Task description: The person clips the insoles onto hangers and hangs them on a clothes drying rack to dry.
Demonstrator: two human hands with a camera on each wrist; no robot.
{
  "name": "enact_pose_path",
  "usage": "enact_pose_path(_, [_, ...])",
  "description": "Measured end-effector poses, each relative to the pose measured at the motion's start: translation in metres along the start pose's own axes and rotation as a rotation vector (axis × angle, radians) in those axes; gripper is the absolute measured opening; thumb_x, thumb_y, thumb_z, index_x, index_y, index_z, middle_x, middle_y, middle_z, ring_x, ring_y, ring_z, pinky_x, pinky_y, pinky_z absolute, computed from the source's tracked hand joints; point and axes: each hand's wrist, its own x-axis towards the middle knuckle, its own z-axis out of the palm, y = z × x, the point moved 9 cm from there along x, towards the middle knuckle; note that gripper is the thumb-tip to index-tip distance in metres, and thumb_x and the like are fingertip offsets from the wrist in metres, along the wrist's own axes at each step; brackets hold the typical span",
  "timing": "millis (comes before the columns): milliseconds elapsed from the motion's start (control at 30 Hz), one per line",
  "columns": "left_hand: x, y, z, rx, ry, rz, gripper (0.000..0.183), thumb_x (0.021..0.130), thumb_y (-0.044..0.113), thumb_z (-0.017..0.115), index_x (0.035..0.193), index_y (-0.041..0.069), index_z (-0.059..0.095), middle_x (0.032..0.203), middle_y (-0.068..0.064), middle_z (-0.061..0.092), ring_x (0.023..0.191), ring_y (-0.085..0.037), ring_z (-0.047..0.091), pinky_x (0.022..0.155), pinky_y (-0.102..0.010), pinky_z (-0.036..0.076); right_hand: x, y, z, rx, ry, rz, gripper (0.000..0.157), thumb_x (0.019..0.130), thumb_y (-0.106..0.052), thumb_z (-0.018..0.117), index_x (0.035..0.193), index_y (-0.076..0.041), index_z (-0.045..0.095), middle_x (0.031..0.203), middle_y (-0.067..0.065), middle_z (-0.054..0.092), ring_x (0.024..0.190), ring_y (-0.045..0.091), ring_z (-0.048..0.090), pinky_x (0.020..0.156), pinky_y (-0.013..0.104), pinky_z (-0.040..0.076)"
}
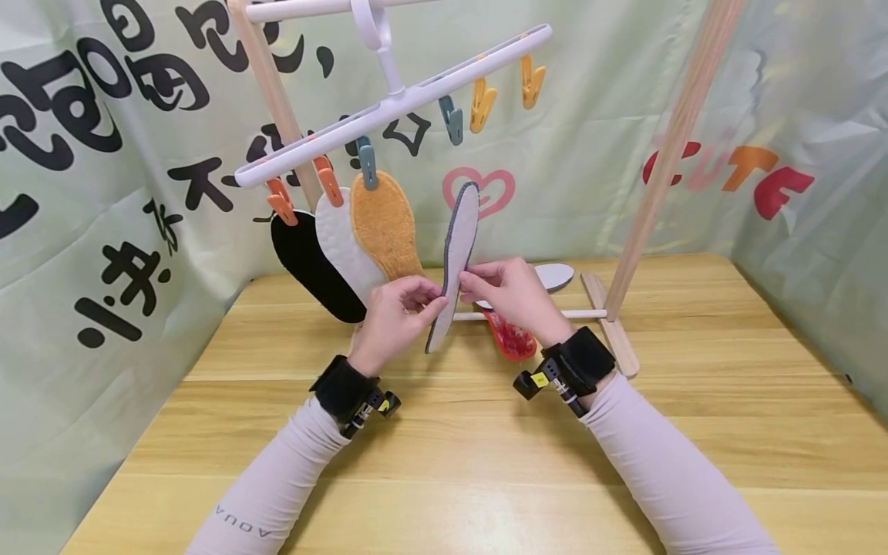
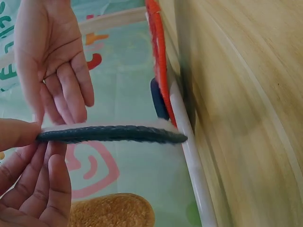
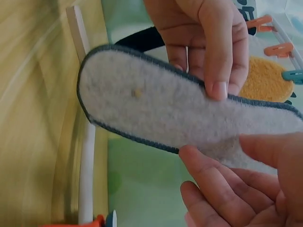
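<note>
Between my two hands stands a light grey felt insole [image 1: 461,231] with dark stitched edging, nearly upright and turned almost edge-on in the head view. My left hand [image 1: 398,317] pinches its left edge near the middle between thumb and fingers. From the other side my right hand [image 1: 519,297] pinches the right edge, a little higher. The right wrist view shows the insole's fuzzy face [image 3: 142,94] with a small yellowish spot. To its left, a tan fleece insole [image 1: 383,220], a white insole [image 1: 340,239] and a black insole [image 1: 312,258] hang from clips.
A white hanger bar [image 1: 395,104] slopes above my hands, with an unused blue clip [image 1: 451,121] and yellow clips [image 1: 482,105] at its right. Wooden posts [image 1: 676,154] frame it. A red patterned insole [image 1: 513,339] and a whitish insole [image 1: 555,275] lie behind my right hand.
</note>
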Motion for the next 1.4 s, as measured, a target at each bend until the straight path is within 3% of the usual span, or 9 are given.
enact_pose_path(167, [0.0, 0.004, 0.001, 0.011, 0.005, 0.023, 0.008, 0.093, 0.01, 0.084, 0.096, 0.005, 0.079, 0.096, -0.008, 0.078, 0.076, -0.017, 0.075, 0.069, -0.033, 0.063, -0.001, -0.005, 0.008, 0.034, -0.049, -0.022, 0.039, 0.109, -0.029, 0.066, 0.137, -0.003, 0.072, 0.116, 0.015, 0.082, 0.108, 0.028, 0.081, 0.101, 0.049, 0.06])
enact_pose_path(400, [-0.001, 0.003, 0.002, -0.001, -0.004, 0.013, 0.007, 0.093, 0.008, 0.083, 0.092, 0.005, 0.076, 0.12, -0.012, 0.078, 0.081, -0.018, 0.077, 0.068, -0.029, 0.063, -0.002, -0.01, 0.012, 0.018, -0.074, -0.051, 0.038, 0.105, -0.028, 0.071, 0.138, -0.008, 0.073, 0.126, 0.009, 0.08, 0.117, 0.023, 0.078, 0.104, 0.047, 0.059])
enact_pose_path(733, [-0.002, 0.003, 0.005, -0.006, -0.018, 0.029, 0.007, 0.092, 0.007, 0.082, 0.094, 0.004, 0.077, 0.121, -0.013, 0.075, 0.079, -0.019, 0.076, 0.066, -0.039, 0.064, -0.002, -0.01, 0.017, 0.049, -0.107, -0.047, 0.037, 0.103, -0.032, 0.073, 0.133, -0.012, 0.076, 0.122, 0.005, 0.081, 0.114, 0.018, 0.078, 0.104, 0.04, 0.06])
enact_pose_path(800, [-0.002, 0.003, 0.005, 0.003, -0.017, 0.035, 0.007, 0.092, 0.008, 0.083, 0.095, 0.005, 0.077, 0.121, -0.013, 0.075, 0.079, -0.019, 0.076, 0.066, -0.039, 0.064, -0.002, -0.009, 0.016, 0.041, -0.092, -0.047, 0.035, 0.104, -0.036, 0.073, 0.129, -0.014, 0.078, 0.117, 0.0, 0.083, 0.108, 0.012, 0.078, 0.098, 0.033, 0.06])
enact_pose_path(867, [-0.003, 0.003, 0.005, 0.017, -0.017, 0.038, 0.008, 0.092, 0.009, 0.083, 0.095, 0.005, 0.077, 0.122, -0.013, 0.074, 0.079, -0.02, 0.076, 0.066, -0.04, 0.064, -0.003, -0.01, 0.015, 0.016, -0.074, -0.058, 0.03, 0.105, -0.037, 0.07, 0.12, -0.013, 0.082, 0.095, -0.004, 0.08, 0.088, 0.007, 0.073, 0.082, 0.025, 0.055])
enact_pose_path(967, [-0.003, 0.003, 0.006, 0.039, -0.018, 0.035, 0.009, 0.092, 0.011, 0.085, 0.096, 0.006, 0.078, 0.123, -0.013, 0.073, 0.079, -0.019, 0.074, 0.065, -0.038, 0.063, -0.002, -0.01, 0.012, -0.02, -0.047, -0.073, 0.028, 0.108, -0.032, 0.066, 0.102, -0.01, 0.083, 0.066, -0.009, 0.056, 0.063, 0.008, 0.049, 0.063, 0.024, 0.035])
enact_pose_path(1067, [-0.003, 0.003, 0.006, 0.052, -0.022, 0.027, 0.01, 0.093, 0.013, 0.085, 0.097, 0.007, 0.078, 0.124, -0.013, 0.072, 0.08, -0.018, 0.074, 0.065, -0.031, 0.06, -0.001, -0.01, 0.011, -0.041, -0.031, -0.083, 0.032, 0.109, -0.028, 0.063, 0.093, -0.007, 0.081, 0.06, -0.009, 0.035, 0.056, 0.01, 0.031, 0.058, 0.026, 0.023])
enact_pose_path(1167, [-0.003, 0.003, 0.005, 0.057, -0.023, 0.024, 0.01, 0.093, 0.013, 0.085, 0.098, 0.007, 0.079, 0.125, -0.013, 0.072, 0.081, -0.018, 0.074, 0.064, -0.024, 0.055, 0.0, -0.009, 0.011, -0.045, -0.018, -0.085, 0.03, 0.109, -0.025, 0.063, 0.096, -0.006, 0.083, 0.061, -0.01, 0.042, 0.057, 0.01, 0.033, 0.059, 0.026, 0.025])
enact_pose_path(1400, [-0.002, 0.002, 0.003, 0.067, -0.012, 0.023, 0.01, 0.095, 0.012, 0.083, 0.102, 0.007, 0.079, 0.118, -0.01, 0.074, 0.083, -0.017, 0.072, 0.065, -0.025, 0.055, 0.001, -0.007, 0.01, -0.067, -0.009, -0.07, 0.03, 0.11, -0.022, 0.062, 0.096, -0.003, 0.081, 0.074, -0.002, 0.069, 0.067, 0.015, 0.053, 0.065, 0.027, 0.038])
